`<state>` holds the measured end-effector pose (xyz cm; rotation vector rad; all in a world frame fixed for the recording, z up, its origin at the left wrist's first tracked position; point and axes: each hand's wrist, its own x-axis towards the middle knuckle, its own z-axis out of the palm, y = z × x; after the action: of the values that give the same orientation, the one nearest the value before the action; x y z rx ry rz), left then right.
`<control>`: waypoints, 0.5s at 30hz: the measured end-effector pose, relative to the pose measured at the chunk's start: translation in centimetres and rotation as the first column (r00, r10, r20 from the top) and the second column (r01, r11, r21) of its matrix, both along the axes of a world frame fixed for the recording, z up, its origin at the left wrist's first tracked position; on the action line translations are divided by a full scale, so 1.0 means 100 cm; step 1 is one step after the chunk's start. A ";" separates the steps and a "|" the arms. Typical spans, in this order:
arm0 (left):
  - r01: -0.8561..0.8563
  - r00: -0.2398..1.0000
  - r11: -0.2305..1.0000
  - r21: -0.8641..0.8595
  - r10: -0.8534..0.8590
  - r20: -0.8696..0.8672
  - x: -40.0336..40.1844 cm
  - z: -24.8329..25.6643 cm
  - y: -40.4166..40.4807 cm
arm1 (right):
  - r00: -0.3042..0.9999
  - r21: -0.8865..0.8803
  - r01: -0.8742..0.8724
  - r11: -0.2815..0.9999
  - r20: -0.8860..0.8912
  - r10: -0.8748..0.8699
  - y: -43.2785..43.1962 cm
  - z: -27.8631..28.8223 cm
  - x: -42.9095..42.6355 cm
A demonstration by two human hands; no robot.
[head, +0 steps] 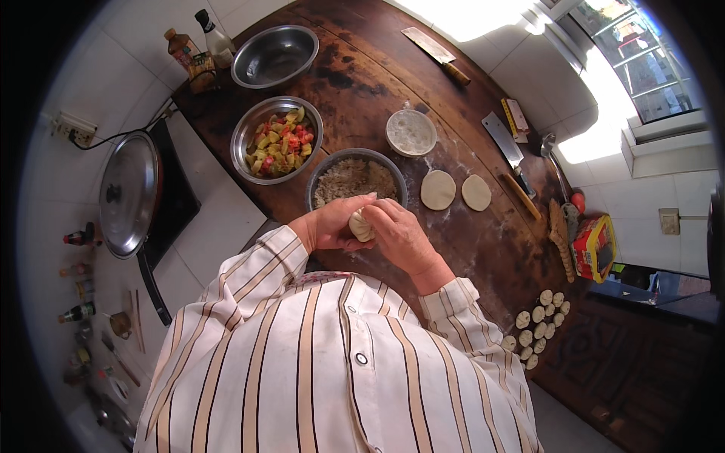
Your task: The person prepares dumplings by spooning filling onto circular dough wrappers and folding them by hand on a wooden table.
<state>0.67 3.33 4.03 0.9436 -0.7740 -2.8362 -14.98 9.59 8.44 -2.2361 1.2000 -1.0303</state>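
A pleated dough bun (361, 225) rests in my left hand (331, 222), which cups it from below and the side. The fingers of my right hand (399, 232) pinch the bun's edge. Just beyond my hands stands a grey metal bowl (403, 184) of crumbly filling (357, 180), its near side partly hidden by them. Two flat dough rounds, a nearer-left wrapper (438, 190) and a right wrapper (476, 192), lie on the floured wooden table (362, 119). Behind them sits a small bowl of flour (411, 132).
A steel bowl of chopped vegetables (281, 141) and another steel bowl (275, 56) stand at left. Two cleavers, one broad (502, 139) and one farther (429, 45), lie near a rolling pin (522, 196). Several shaped buns (540, 325) are at right. A lidded pan (130, 192) sits left.
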 end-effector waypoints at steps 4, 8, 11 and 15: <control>-0.144 0.989 0.986 0.090 0.147 -0.026 -0.007 0.009 0.002 | 0.983 0.052 0.070 0.996 0.165 -0.078 0.001 -0.014 -0.009; -0.213 0.973 0.974 0.080 0.219 -0.075 -0.007 0.001 0.003 | 0.905 0.179 0.199 0.964 0.343 -0.251 0.005 -0.018 -0.007; -0.131 0.969 0.991 0.032 0.134 -0.208 -0.007 -0.001 0.001 | 0.869 0.192 0.257 0.947 0.382 -0.314 0.007 -0.015 -0.004; -0.170 0.950 0.972 0.164 0.206 -0.234 -0.012 -0.010 -0.001 | 0.925 0.151 0.265 0.952 0.239 -0.296 0.013 -0.013 -0.004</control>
<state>-0.48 3.28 3.08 0.6159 -0.4340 -2.7932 -15.36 10.90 7.12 -1.8072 1.4471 -1.2803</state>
